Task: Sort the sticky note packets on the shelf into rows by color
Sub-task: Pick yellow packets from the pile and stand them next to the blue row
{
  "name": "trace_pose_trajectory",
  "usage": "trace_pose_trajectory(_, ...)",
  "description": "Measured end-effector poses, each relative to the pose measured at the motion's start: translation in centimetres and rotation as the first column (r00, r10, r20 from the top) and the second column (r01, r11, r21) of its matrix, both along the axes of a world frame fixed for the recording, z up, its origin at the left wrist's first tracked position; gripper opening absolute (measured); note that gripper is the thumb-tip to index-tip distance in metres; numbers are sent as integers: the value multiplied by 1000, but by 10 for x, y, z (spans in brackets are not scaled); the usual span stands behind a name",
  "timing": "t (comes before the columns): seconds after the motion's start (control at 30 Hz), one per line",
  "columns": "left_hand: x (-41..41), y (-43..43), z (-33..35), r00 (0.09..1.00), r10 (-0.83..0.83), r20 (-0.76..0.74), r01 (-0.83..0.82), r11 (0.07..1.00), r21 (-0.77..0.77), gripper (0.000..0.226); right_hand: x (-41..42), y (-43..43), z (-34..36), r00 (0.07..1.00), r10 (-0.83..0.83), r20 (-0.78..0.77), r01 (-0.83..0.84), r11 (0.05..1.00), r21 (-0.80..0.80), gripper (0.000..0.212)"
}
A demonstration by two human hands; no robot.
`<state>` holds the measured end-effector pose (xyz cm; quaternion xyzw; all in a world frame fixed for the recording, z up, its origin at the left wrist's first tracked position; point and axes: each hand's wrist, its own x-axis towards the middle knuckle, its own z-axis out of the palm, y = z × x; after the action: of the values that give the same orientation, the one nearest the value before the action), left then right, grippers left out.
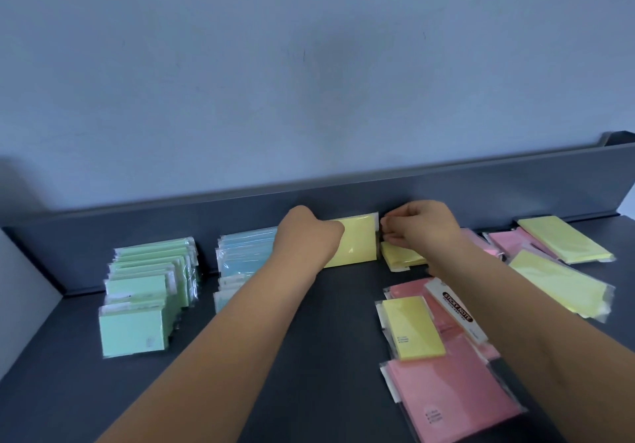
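A yellow sticky note packet (357, 241) stands upright against the shelf's back wall. My left hand (307, 236) holds its left edge, and my right hand (421, 227) pinches its right edge. A row of green packets (144, 291) stands at the left, with a row of blue packets (240, 257) beside it, partly hidden by my left arm. Just under my right hand lies another yellow packet (400, 257). Loose yellow packets (412, 327) and pink packets (453, 398) lie flat at the right.
The dark grey shelf surface (309, 356) has a raised back wall (481, 195) and a light wall behind it. More yellow packets (563, 243) and pink ones (505, 239) are scattered at the far right. A white panel edges the left side.
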<state>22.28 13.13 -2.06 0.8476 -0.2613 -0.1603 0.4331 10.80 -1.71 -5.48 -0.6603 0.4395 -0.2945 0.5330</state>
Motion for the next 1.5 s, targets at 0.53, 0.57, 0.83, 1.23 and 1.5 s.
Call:
trace_pose_trajectory(0.53,-22,11,4,995,-51,90,50,999,12,26,-5,7,12,998,25,-61,-31,994,-100,13)
trace_pose_trajectory(0.57,-23,12,3,982,-75,172,70,997,38,31,-5,8,14,997,18,-76,-27,993,-118,15)
trace_pose_trajectory(0.83,-32,29,-10,737,-246,630,83,958,276,56,-18,44,38,935,-22,-354,-172,846,-505,34)
trace_pose_trajectory(1.23,-52,59,7,760,-304,574,56,911,409,82,-70,78,31,808,-86,-583,-387,669,-634,75)
trace_pose_trajectory(1.5,-121,24,0,804,-241,544,22,926,378,79,-139,47,28,857,-16,-514,-374,668,-644,68)
